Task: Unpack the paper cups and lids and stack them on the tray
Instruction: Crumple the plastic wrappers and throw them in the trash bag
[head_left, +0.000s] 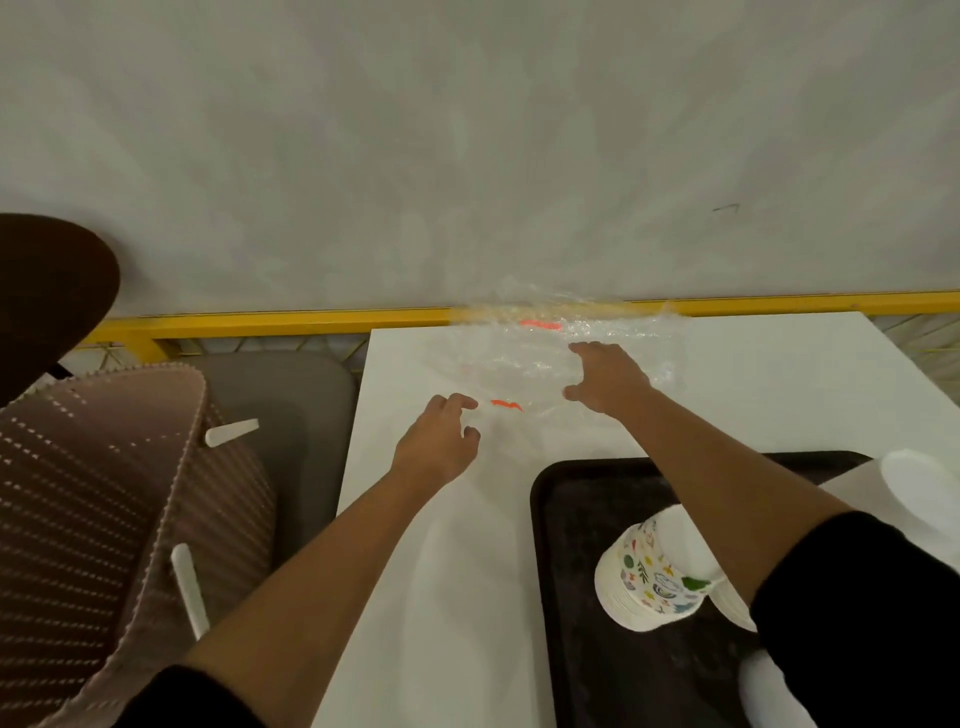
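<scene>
A stack of patterned paper cups (649, 571) stands on the black tray (571, 519) at the near right, partly behind my right forearm. White lids (914, 488) show at the right edge. A crumpled clear plastic wrapper (519, 358) with orange marks lies at the far side of the white table (441, 571). My right hand (605, 379) rests on the wrapper with fingers spread. My left hand (441, 441) hovers at the wrapper's near left edge, fingers loosely curled, holding nothing that I can see.
A brown slatted chair (104, 493) and a grey seat (291, 405) stand left of the table. A yellow rail (260, 325) runs along the grey wall behind the table.
</scene>
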